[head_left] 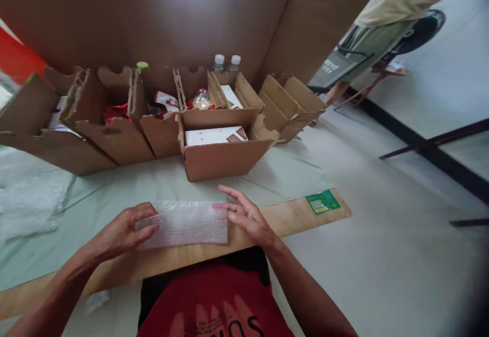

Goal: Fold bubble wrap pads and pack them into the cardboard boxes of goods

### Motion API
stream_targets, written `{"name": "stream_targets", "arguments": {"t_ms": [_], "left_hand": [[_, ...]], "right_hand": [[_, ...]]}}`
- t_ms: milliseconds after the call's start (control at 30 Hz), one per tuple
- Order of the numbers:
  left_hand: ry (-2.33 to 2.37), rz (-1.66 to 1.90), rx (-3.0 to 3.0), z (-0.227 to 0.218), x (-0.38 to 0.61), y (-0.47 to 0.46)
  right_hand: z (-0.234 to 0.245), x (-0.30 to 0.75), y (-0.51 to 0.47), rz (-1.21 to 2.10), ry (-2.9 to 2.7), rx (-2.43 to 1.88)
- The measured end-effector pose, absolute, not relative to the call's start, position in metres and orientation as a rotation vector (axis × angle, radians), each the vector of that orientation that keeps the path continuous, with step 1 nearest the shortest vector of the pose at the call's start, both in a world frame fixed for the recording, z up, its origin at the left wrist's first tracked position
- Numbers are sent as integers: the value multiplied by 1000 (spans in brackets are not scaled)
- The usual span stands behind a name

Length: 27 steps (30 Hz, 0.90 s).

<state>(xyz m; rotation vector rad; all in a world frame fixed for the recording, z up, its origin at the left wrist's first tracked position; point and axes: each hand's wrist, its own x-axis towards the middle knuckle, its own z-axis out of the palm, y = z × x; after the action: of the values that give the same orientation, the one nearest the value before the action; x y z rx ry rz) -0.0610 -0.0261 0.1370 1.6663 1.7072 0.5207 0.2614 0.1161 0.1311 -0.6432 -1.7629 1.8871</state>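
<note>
Shirt lettering point(236, 328) partly beyond lower edge

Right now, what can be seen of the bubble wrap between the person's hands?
The bubble wrap looks like clear plastic, roughly rectangular, with fine ribbed lines and a crinkled, shiny far edge. It appears fairly flat, long side running left to right, partly over the near wooden strip. The left hand is at its left end; the right hand, fingers spread, overlaps its far right corner, contact unclear.
</note>
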Motion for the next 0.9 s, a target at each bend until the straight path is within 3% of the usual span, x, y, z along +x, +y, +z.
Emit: {"name": "stream_targets", "arguments": {"t_ms": [100, 300, 467, 567, 767, 900], "left_hand": [[1735, 639, 1705, 151, -37, -15], [1862, 789, 2054, 188, -20, 4], [1782, 1065, 2383, 230, -10, -5], [1733, 1094, 2441, 209, -1, -19], [1668, 731, 2319, 115, 3, -52], [1735, 812, 2182, 122, -8, -65]], "right_hand": [[120, 276, 116, 2000, -1724, -728], [112, 249, 120, 1667, -1929, -936], [171, 265, 126, 1035, -1936, -548], [185, 283, 120, 836, -2066, -393], [132, 314, 104, 848, -2647, -643], [131, 324, 100, 926, -2496, -733]]}}
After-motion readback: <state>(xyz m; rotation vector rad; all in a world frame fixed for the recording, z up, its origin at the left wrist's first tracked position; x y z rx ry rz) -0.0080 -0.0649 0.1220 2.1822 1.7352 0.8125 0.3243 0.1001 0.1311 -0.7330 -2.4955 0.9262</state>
